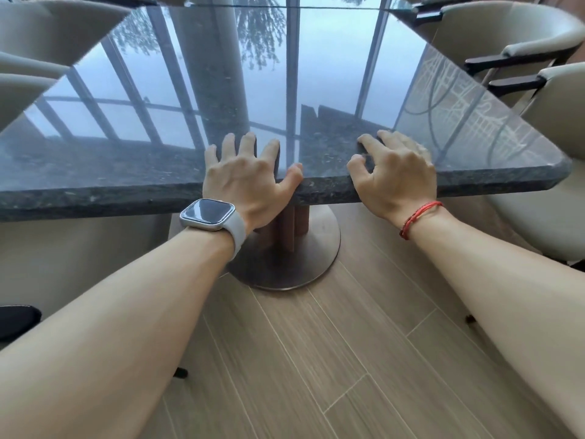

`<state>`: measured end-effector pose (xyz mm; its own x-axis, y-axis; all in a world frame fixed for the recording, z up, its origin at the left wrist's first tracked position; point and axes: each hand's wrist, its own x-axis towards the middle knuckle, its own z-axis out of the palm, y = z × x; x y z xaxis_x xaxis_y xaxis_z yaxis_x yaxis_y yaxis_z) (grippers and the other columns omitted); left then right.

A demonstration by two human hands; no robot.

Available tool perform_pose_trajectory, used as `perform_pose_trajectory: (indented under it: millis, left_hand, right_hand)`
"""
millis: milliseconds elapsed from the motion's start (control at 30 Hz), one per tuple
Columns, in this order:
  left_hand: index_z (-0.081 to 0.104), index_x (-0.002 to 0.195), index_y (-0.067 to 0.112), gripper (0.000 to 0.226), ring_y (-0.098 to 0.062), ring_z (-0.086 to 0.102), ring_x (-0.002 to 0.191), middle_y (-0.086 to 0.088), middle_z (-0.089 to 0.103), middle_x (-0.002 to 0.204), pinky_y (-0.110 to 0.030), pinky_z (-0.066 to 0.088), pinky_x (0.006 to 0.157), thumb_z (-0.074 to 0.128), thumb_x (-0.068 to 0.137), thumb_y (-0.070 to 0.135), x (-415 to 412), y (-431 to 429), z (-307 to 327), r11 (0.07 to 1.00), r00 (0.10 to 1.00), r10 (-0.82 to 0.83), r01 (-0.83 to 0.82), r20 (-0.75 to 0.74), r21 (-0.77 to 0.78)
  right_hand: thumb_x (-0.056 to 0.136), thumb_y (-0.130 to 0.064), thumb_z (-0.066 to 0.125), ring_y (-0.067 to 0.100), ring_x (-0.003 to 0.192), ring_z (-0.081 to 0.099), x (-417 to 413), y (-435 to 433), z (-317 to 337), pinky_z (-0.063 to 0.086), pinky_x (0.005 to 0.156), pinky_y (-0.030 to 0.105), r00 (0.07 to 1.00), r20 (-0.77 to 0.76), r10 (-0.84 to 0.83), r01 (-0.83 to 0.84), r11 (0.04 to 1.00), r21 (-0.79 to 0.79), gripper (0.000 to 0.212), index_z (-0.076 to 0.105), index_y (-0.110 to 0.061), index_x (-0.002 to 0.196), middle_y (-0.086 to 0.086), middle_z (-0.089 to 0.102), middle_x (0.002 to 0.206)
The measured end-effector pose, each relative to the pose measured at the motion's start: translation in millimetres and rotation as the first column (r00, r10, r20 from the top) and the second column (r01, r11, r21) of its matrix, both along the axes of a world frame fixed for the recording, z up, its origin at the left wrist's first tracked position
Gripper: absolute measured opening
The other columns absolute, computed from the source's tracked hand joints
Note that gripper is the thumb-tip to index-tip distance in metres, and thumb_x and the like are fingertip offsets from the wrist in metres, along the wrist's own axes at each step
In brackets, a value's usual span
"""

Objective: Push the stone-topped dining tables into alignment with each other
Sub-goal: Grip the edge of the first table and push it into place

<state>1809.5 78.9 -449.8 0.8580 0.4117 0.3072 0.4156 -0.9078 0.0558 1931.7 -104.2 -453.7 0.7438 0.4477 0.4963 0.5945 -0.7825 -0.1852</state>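
Observation:
A dark polished stone-topped table (126, 172) fills the upper half of the view and mirrors windows and a column. Its far edge meets a second stone top (316, 0) along a thin seam at the top of the frame; little of that second table shows. My left hand (243, 175) lies over the near edge with its fingers flat on the stone and its thumb along the rim. My right hand (395, 175) rests next to it on the same edge, fingers arched, fingertips and thumb touching the top.
A round metal pedestal base (310, 248) with a wooden post stands under the table on wood-plank flooring. Cream upholstered chairs crowd both sides: on the left (47, 26), on the right (506, 30) and at the near right corner (538, 223).

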Motion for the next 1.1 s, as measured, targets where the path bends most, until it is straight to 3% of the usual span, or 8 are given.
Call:
perform_pose_trajectory:
  millis: [100, 200, 333, 433, 500, 633, 800, 1100]
  left_hand:
    - [0.064, 0.132, 0.022, 0.075, -0.036, 0.046, 0.137, -0.009, 0.058, 0.144, -0.054, 0.028, 0.117, 0.020, 0.090, 0.067, -10, 7, 6, 0.995, 0.998, -0.042, 0.046, 0.053, -0.084]
    - [0.072, 0.115, 0.019, 0.070, -0.034, 0.058, 0.121, -0.006, 0.069, 0.127, -0.050, 0.032, 0.108, 0.024, 0.089, 0.064, -28, 25, 9, 0.998, 0.988, -0.016, 0.025, 0.152, -0.060]
    - [0.069, 0.128, 0.019, 0.072, -0.039, 0.054, 0.130, -0.013, 0.063, 0.138, -0.051, 0.029, 0.110, 0.029, 0.089, 0.065, -71, 83, 15, 0.997, 0.987, 0.078, -0.073, 0.140, -0.040]
    - [0.063, 0.136, 0.024, 0.074, -0.039, 0.043, 0.140, -0.015, 0.056, 0.146, -0.057, 0.023, 0.117, 0.028, 0.088, 0.068, -95, 130, 15, 0.985, 0.977, 0.169, -0.165, 0.127, -0.042]
    - [0.065, 0.131, 0.027, 0.071, -0.036, 0.049, 0.133, -0.010, 0.061, 0.137, -0.057, 0.029, 0.115, 0.025, 0.089, 0.068, -97, 141, 5, 0.986, 0.979, 0.166, -0.166, 0.117, -0.005]
    - [0.071, 0.114, 0.027, 0.059, -0.034, 0.059, 0.117, -0.001, 0.069, 0.124, -0.051, 0.043, 0.102, 0.030, 0.089, 0.062, -92, 142, 0, 0.991, 0.976, 0.136, -0.133, 0.168, -0.033]
    - [0.069, 0.128, 0.032, 0.067, -0.033, 0.054, 0.129, 0.001, 0.062, 0.140, -0.052, 0.038, 0.111, 0.028, 0.085, 0.065, -93, 143, 1, 0.986, 0.972, 0.158, -0.146, 0.176, -0.077]
    - [0.071, 0.124, 0.031, 0.070, -0.035, 0.055, 0.126, -0.001, 0.063, 0.138, -0.051, 0.040, 0.108, 0.028, 0.082, 0.065, -94, 145, 3, 0.989, 0.970, 0.141, -0.129, 0.197, -0.074]
  right_hand:
    - [0.089, -0.050, 0.036, 0.033, 0.106, 0.058, -14, 9, 10, 0.043, 0.096, 0.046, 0.998, -0.054, -0.020, 0.020, 1.000, 0.006, 0.050, 0.069, -0.014, 0.104, 0.010, 0.066, 0.103]
    - [0.089, -0.057, 0.038, 0.035, 0.117, 0.057, -48, 50, 19, 0.041, 0.100, 0.045, 0.997, -0.058, 0.048, -0.047, 0.999, 0.017, 0.059, 0.072, -0.014, 0.111, 0.016, 0.067, 0.119]
    - [0.091, -0.061, 0.039, 0.036, 0.124, 0.055, -90, 113, 18, 0.039, 0.105, 0.048, 0.983, -0.020, 0.185, -0.185, 0.983, -0.014, 0.062, 0.069, -0.019, 0.125, 0.019, 0.064, 0.129]
    - [0.092, -0.066, 0.029, 0.041, 0.138, 0.043, -100, 150, 12, 0.033, 0.110, 0.056, 0.976, -0.018, 0.217, -0.218, 0.972, -0.083, 0.068, 0.060, -0.026, 0.136, 0.024, 0.054, 0.142]
    - [0.091, -0.069, 0.023, 0.043, 0.133, 0.046, -102, 161, 6, 0.037, 0.106, 0.058, 0.984, 0.008, 0.176, -0.172, 0.972, -0.163, 0.067, 0.064, -0.028, 0.126, 0.023, 0.060, 0.134]
    - [0.091, -0.067, 0.025, 0.036, 0.105, 0.058, -100, 165, 3, 0.040, 0.093, 0.050, 0.984, 0.032, 0.173, -0.166, 0.974, -0.155, 0.061, 0.066, -0.024, 0.104, 0.012, 0.067, 0.104]
    - [0.091, -0.064, 0.027, 0.034, 0.109, 0.058, -101, 166, 2, 0.039, 0.096, 0.049, 0.986, 0.044, 0.162, -0.156, 0.980, -0.122, 0.057, 0.067, -0.026, 0.104, 0.010, 0.068, 0.107]
    - [0.092, -0.063, 0.027, 0.036, 0.113, 0.057, -102, 169, 4, 0.039, 0.097, 0.049, 0.984, 0.033, 0.173, -0.166, 0.975, -0.149, 0.058, 0.067, -0.027, 0.112, 0.010, 0.068, 0.109]
